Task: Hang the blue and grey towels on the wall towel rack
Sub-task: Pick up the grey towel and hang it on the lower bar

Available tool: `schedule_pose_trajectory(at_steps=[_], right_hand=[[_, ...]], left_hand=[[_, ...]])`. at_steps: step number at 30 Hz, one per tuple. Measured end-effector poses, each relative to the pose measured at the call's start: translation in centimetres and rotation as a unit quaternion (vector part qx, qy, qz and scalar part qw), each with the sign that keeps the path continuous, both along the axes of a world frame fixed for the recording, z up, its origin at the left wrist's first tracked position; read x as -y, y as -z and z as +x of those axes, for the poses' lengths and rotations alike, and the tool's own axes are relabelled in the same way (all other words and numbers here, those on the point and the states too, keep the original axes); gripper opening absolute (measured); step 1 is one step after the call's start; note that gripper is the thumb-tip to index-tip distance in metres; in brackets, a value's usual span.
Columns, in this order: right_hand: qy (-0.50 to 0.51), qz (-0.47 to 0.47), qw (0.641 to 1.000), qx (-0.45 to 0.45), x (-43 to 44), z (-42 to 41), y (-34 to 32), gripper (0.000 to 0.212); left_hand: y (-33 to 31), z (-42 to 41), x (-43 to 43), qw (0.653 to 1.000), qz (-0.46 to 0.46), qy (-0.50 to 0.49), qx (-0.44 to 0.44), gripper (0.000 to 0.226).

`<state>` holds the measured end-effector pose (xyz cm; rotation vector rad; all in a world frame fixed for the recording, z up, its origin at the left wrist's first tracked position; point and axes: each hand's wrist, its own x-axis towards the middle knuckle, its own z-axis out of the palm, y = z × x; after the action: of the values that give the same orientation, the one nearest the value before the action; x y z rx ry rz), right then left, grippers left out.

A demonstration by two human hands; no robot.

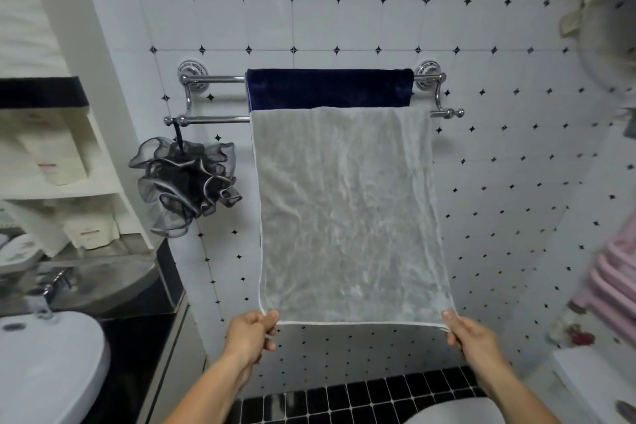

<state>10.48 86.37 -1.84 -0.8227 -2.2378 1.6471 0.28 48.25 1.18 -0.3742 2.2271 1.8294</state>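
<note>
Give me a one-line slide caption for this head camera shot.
Both hands, left and right, pull the grey towel taut off the rack's front bar, blue towel behind.

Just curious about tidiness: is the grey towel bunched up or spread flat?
Spread flat. The grey towel hangs from the front bar, its bottom corners pulled apart by the left hand and right hand.

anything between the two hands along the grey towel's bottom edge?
Head view: only the grey towel's white-trimmed hem spans from left hand to right hand; nothing else.
</note>
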Motion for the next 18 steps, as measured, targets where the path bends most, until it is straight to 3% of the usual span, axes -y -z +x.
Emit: schedule_pose_trajectory(at_steps=[9, 13, 15, 18], right_hand=[[-0.037, 0.034, 0.992, 0.12, -1.2, -3.8, 2.5, 0.053], [-0.098, 0.074, 0.967, 0.225, -2.8, -9.0, -1.1, 0.025], [-0.103, 0.107, 0.968, 0.201, -4.2, -12.0, -4.3, 0.046], [-0.084, 0.094, 0.99, 0.057, -5.7, -16.7, -11.0, 0.051]], left_hand=[[4.0, -2.9, -1.1, 0.997, -0.049, -0.012, 0.064, 0.033], [1.9, -6.7, -1.5, 0.993, -0.076, -0.001, 0.092, 0.022], [-0.6, -9.1, -1.6, 0.995, -0.072, 0.011, 0.072, 0.017], [-6.5, -13.0, -1.9, 0.998, -0.029, -0.023, -0.052, 0.039]])
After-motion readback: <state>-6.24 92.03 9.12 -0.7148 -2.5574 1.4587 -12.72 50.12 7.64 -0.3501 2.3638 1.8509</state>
